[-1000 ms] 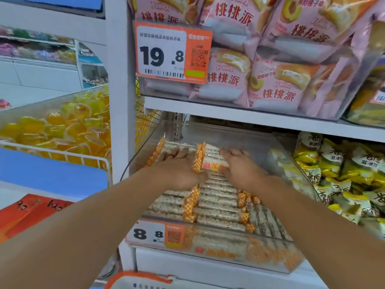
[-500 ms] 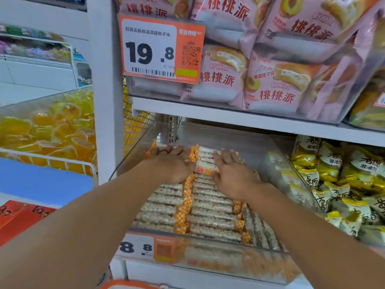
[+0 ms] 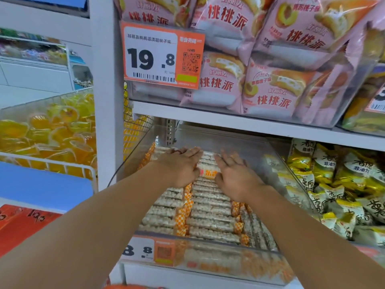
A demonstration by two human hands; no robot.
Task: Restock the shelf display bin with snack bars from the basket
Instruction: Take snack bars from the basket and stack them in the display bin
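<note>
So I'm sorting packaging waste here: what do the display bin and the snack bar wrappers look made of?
Display bin: apparently clear rigid plastic, glossy; the bars show through its front wall.
Snack bar wrappers: likely thin clear plastic film with printed orange checked ends; shiny and creased.

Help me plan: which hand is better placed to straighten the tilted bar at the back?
Either, slightly the right hand: its thumb side touches the tilted bar; the left hand lies flat beside it.
</note>
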